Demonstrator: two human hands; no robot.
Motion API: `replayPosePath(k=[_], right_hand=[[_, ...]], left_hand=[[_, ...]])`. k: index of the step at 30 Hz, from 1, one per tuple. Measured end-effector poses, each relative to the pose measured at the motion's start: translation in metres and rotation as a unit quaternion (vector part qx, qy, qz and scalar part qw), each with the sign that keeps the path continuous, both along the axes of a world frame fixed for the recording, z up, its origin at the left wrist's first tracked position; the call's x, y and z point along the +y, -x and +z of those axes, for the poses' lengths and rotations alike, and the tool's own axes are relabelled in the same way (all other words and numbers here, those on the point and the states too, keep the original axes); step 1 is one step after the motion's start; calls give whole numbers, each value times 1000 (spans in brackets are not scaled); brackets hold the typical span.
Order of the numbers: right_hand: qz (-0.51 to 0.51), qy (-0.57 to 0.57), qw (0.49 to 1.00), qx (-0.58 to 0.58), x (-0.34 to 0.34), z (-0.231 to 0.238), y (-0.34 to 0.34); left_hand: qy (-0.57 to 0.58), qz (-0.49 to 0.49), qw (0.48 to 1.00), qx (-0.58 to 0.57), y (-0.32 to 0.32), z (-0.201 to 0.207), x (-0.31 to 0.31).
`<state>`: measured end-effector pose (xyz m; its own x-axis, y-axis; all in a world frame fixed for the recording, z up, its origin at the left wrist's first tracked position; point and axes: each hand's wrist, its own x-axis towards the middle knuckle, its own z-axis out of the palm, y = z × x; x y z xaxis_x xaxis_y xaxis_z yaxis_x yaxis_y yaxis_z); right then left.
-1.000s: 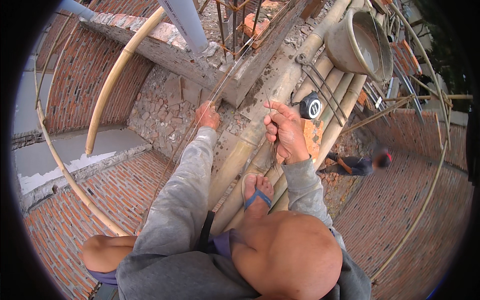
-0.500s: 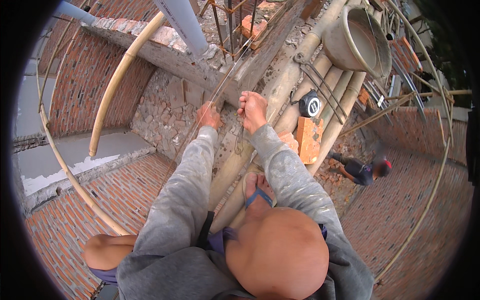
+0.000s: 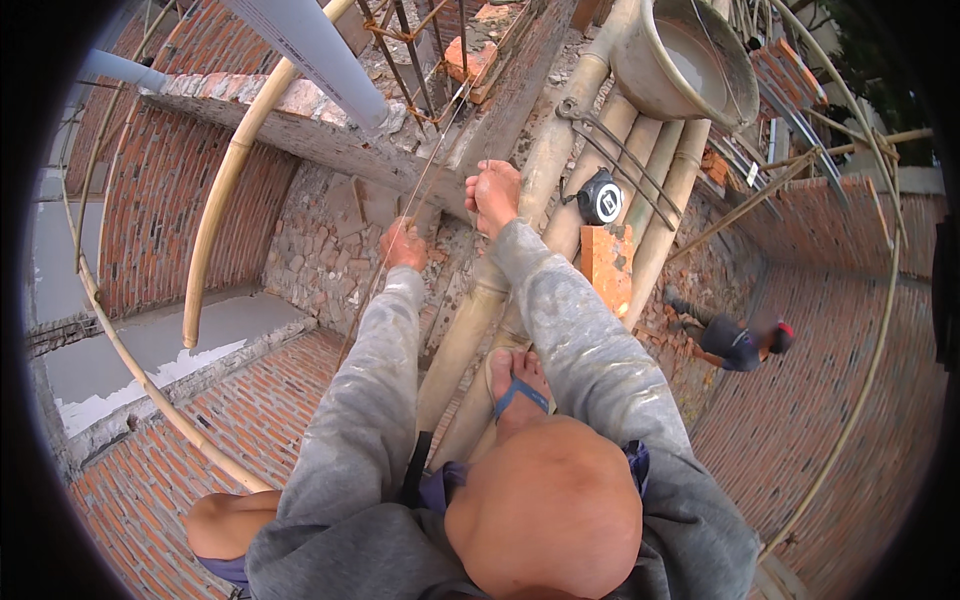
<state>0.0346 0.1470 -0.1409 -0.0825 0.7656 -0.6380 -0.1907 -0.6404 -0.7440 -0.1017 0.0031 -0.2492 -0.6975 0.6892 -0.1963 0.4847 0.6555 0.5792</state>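
Observation:
My left hand (image 3: 403,246) is closed beside the concrete beam, where a thin string (image 3: 433,158) crosses it. That string runs from the steel rebar (image 3: 412,62) at the far side toward me. To the right and a little farther off, my right hand (image 3: 494,198) is curled with fingers pressed together; anything in it is hidden or too fine to make out. Bamboo poles (image 3: 470,322) lie under and beside my hands. Right of my right hand, a black and white tape measure (image 3: 600,200) and an orange brick (image 3: 607,266) rest on the poles.
A mortar-stained bucket (image 3: 636,68) stands at the far right, near a long metal tool with a ringed end (image 3: 622,158). A grey pipe (image 3: 315,68) and a curved bamboo pole (image 3: 222,200) rise at the left. Below right, another person (image 3: 735,343) bends over rubble.
My right hand has moved slightly farther away and my left hand slightly nearer, so they stand more apart. Both stay closed. The whole view has shifted a little.

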Motion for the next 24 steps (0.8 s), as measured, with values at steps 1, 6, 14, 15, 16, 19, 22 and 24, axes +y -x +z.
replayPosePath(k=[1, 6, 14, 15, 16, 19, 22, 24], right_hand=[[-15, 24, 1000, 13, -2, -1, 0], [-79, 119, 985, 92, -31, -4, 6], [-3, 66, 998, -6, -48, 0, 4], [-6, 55, 998, 4, -47, -1, 3], [-10, 52, 999, 8, -47, -1, 3], [1, 57, 998, 14, -50, -4, 2], [22, 65, 998, 10, -51, -9, 3], [9, 42, 999, 16, -52, -11, 4]], left_hand=[[11, 7, 1000, -19, 0, 0, 0], [-8, 22, 1000, 0, -5, 6, 1], [-11, 7, 1000, 14, -6, 15, 5], [-13, 4, 1000, 13, -6, 15, 5], [-10, 3, 1000, 14, -6, 15, 4], [-2, -3, 1000, 22, -6, 15, 2], [2, 3, 1000, 24, -6, 14, 2], [10, 1, 999, 31, -5, 12, 2]])
